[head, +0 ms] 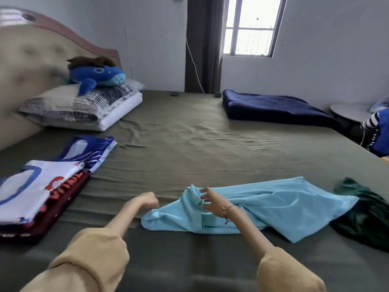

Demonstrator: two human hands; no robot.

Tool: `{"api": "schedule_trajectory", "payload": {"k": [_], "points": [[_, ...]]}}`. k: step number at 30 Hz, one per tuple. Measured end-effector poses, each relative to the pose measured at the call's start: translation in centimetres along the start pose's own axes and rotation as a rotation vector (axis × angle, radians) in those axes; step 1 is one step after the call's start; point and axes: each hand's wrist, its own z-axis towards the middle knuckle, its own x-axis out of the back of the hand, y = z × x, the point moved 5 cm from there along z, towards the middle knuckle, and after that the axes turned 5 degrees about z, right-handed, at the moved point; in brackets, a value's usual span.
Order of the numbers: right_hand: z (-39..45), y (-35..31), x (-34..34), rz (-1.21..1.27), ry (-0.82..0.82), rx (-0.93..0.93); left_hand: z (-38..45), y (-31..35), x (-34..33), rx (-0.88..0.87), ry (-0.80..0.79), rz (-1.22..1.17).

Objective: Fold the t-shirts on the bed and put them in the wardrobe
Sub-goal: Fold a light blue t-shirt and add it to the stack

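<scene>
Our left hand [149,200] is curled in a fist beside the light blue t-shirt [263,209] on the bed [189,140]; our right hand [210,200], fingers spread, touches its bunched cloth

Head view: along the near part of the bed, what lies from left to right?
Folded t-shirt stack → left hand → right hand on the light blue t-shirt → dark green garment.

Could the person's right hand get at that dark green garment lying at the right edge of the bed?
Probably yes. The right hand is at the light blue t-shirt, and the dark green garment lies just beyond it on the same side, with nothing between them but that shirt.
</scene>
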Motion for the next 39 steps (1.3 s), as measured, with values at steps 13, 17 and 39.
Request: {"api": "schedule_trajectory", "payload": {"k": [13,17,39], "points": [[-5.2,8.5,4.4,-0.523,0.130,-0.219,-1.1,9.2,-4.9,-0.246,0.296,0.277],[-5.7,7.5,5.8,-0.611,0.341,-0.179,-1.5,8.6,-1.6,-0.248,0.418,0.176],[-7.7,9.2,7.3,-0.407,0.039,-0.442,1.4,0.3,-1.4,0.282,0.334,-1.073]]}}
